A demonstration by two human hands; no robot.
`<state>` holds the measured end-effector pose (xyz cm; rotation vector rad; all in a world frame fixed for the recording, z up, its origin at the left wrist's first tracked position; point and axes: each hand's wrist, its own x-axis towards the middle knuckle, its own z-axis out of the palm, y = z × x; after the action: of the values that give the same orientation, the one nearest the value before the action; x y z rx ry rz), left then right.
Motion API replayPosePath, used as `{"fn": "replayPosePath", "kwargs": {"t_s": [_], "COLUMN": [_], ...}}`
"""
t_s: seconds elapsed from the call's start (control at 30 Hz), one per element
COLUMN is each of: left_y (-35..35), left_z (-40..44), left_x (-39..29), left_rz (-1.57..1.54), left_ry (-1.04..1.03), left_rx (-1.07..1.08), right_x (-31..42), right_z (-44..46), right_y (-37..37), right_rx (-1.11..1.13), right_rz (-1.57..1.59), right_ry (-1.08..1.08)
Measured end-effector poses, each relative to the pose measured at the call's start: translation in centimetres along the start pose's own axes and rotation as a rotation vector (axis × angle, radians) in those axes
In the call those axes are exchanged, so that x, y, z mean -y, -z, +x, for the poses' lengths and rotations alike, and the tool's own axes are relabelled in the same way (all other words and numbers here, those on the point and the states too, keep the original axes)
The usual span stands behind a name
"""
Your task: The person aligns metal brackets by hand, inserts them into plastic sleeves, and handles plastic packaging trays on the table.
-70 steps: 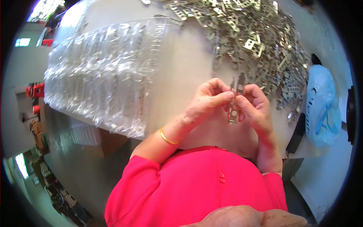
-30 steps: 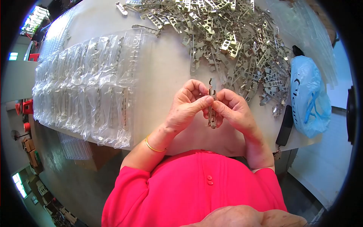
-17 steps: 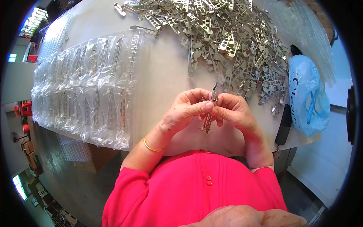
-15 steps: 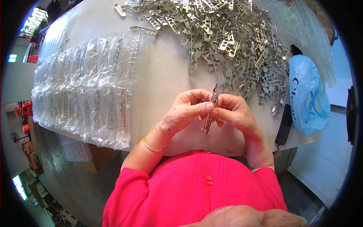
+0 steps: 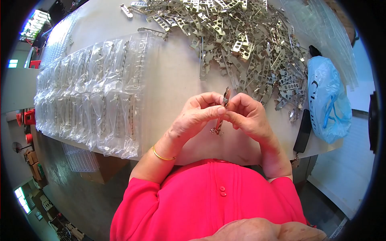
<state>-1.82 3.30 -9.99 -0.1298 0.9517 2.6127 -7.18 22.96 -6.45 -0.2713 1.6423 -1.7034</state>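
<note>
Between my two hands, just above the near part of the table, a narrow shiny metal strip with cut-outs (image 5: 219, 125) stands edge-on to me. My left hand (image 5: 199, 113) pinches it between thumb and fingers from the left. From the right, the thumb and curled fingers of my right hand (image 5: 246, 114) close on the same strip. The fingertips cover its middle. Beyond my hands lies a large heap of similar perforated metal strips (image 5: 241, 44).
Left on the table (image 5: 173, 76) is a clear plastic tray (image 5: 138, 60) with rows of strips in clear bags (image 5: 86, 100). At the right are a blue plastic bag (image 5: 327, 100), a dark phone-like object (image 5: 302, 131) and clear plastic sheets (image 5: 321, 28).
The metal strip has turned in my fingers and now shows its narrow edge. Its lower end sits slightly higher and further left. My right fingers have shifted slightly.
</note>
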Motion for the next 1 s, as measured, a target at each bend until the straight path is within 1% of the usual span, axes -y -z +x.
{"fn": "replayPosePath", "kwargs": {"t_s": [0.07, 0.1, 0.17, 0.2, 0.27, 0.3, 0.37, 0.4, 0.6, 0.93, 1.0], "left_y": [0.2, 0.3, 0.2, 0.2, 0.2, 0.1, 0.0, -0.1, -0.1, -0.2, -0.3], "left_z": [0.0, 0.0, -0.1, -0.1, -0.1, -0.1, 0.0, 0.0, -0.1, 0.0, 0.0], "left_x": [0.1, 0.1, 0.2, 0.3, 0.0, -0.2, -0.1, -0.1, -0.2, -0.1, 0.0], "left_rz": [-0.013, -0.025, -0.047, -0.069, -0.091, -0.112, -0.117, -0.121, -0.109, -0.118, -0.115], "left_ry": [0.007, 0.012, 0.015, 0.017, 0.045, 0.072, 0.072, 0.071, 0.089, 0.089, 0.084], "left_rx": [0.0, 0.001, -0.024, -0.05, -0.054, -0.055, -0.063, -0.069, -0.055, -0.05, -0.077], "right_x": [-0.2, -0.4, -0.9, -0.6, 0.5, 0.8, 1.0, 0.8, 0.3, 0.1, 0.0], "right_z": [0.0, 0.0, -0.2, 0.0, 0.5, 0.5, 0.6, 0.6, 0.8, 0.7, 0.6], "right_y": [0.0, 0.1, 0.4, 0.6, 0.9, 0.8, 0.4, 0.5, 0.6, 0.4, 0.4], "right_rx": [0.0, -0.001, -0.122, -0.122, -0.144, -0.144, -0.022, 0.037, 0.11, 0.107, 0.112], "right_rz": [0.087, 0.087, -0.163, -0.163, -0.644, -0.644, -0.734, -0.73, -0.734, -0.729, -0.681], "right_ry": [0.095, 0.094, 0.319, 0.318, 0.737, 0.736, 0.729, 0.702, 0.697, 0.729, 0.693]}}
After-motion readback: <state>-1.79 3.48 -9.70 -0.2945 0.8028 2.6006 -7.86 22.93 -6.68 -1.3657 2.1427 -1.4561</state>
